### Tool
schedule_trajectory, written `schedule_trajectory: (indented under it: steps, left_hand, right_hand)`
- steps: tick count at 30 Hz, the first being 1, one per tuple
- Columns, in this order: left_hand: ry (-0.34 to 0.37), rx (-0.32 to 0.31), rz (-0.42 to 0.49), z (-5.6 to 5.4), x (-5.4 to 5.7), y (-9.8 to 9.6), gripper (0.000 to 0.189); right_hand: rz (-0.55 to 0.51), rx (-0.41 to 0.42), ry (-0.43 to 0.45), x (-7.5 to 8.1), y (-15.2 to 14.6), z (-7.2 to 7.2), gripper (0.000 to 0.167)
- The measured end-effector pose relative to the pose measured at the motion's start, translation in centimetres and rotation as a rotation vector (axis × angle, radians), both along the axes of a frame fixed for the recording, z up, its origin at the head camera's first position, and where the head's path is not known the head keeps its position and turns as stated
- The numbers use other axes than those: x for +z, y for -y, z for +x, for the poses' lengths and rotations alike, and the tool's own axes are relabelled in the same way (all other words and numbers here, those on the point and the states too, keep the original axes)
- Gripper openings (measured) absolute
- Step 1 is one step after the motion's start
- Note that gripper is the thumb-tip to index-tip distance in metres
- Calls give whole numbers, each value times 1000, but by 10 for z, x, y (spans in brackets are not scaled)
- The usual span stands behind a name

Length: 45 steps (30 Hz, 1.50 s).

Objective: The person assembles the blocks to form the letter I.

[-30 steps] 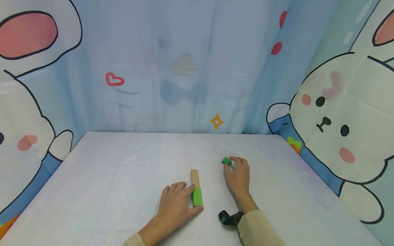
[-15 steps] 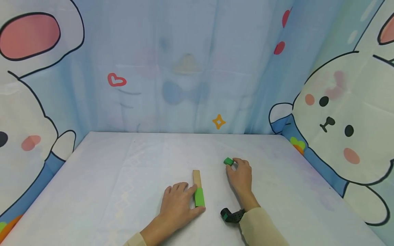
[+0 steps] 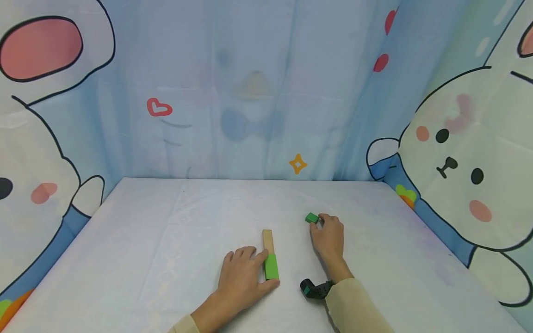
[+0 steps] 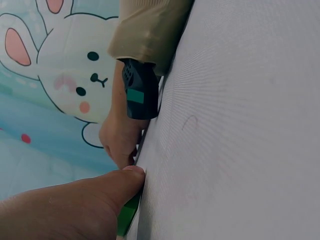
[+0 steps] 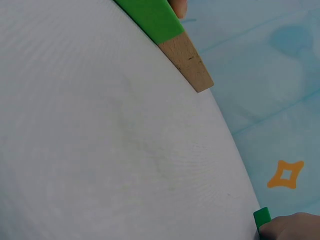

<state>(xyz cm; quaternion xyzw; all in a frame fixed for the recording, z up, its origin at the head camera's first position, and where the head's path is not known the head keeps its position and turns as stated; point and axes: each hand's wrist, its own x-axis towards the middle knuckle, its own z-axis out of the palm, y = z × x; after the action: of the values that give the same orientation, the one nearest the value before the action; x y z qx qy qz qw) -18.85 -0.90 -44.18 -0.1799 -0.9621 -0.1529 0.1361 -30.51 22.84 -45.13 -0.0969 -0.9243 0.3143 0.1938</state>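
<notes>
On the white table lies a bar with a bright green near part (image 3: 271,267) and a bare wood far part (image 3: 268,241); whether these are one piece or two blocks end to end I cannot tell. My left hand (image 3: 241,280) pinches the green part, thumb at its near end and index finger at its far left side. In the left wrist view the thumb hides most of it. Farther back and to the right, my right hand (image 3: 329,238) pinches a small green block (image 3: 312,218) between thumb and index finger, at the table surface.
The white-covered table (image 3: 187,217) reaches back to a blue curtain (image 3: 187,138) with printed rabbits. A black wrist device (image 3: 315,289) is strapped on the right wrist, close above the table. Its sleeve (image 3: 354,305) is beige.
The whole head view has shifted slightly, so everything appears a little farther right. Both hands keep their hold, and neither block has visibly moved on the table.
</notes>
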Motion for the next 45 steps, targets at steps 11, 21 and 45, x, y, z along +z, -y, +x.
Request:
schedule_trajectory:
  steps: [11,21,45]
  left_hand:
    - [-24,3,-7,0,0,0,67]
    - [-6,5,6,1,0,0,67]
    - [-10,1,6,2,1,-1,66]
  right_hand:
    - [-12,-2,-15,1,1,1,40]
    - [-66,8,-33,3,3,4,41]
    - [-53,90,-76,11,15,11,41]
